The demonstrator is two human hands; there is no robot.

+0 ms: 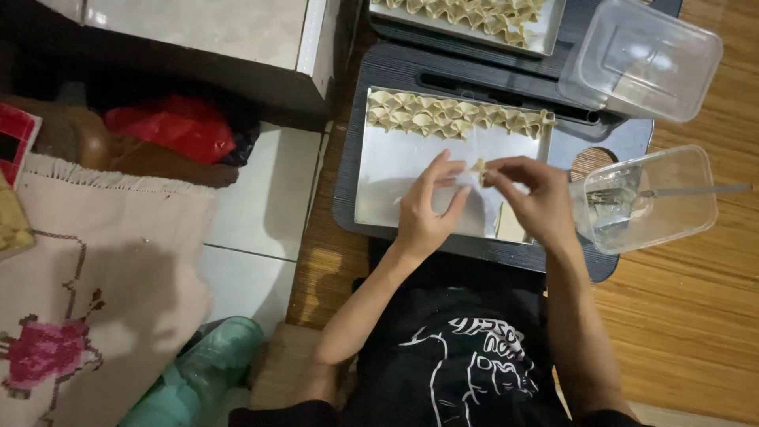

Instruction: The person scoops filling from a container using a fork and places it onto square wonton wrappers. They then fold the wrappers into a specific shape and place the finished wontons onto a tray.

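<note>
- Head view looks straight down on a person seated at a low dark board (360, 158), both bare hands meeting over a shiny metal tray (395, 170).
- The left hand (427, 209) has its fingers spread and partly curled; thumb and forefinger tips close on a small pale dumpling (477, 167) from the left.
- The right hand (538, 198) pinches the same dumpling from the other side, fingertips drawn together, so the piece hangs between the two hands just above the tray's bare middle, likely so the folds can be pressed from both sides.
- A row of folded dumplings (455, 117) lines the tray's far edge, packed touching one another, leaving the near part bare.
- A second tray of dumplings (474, 14) sits farther off, at the top of the picture.
- Just beside the right hand stands a clear plastic tub (680, 205) holding a little liquid with a spoon (696, 190) resting in it, within easy reach of that hand.
- Another clear container (640, 59) lies upside down, near the tray's far right corner.
</note>
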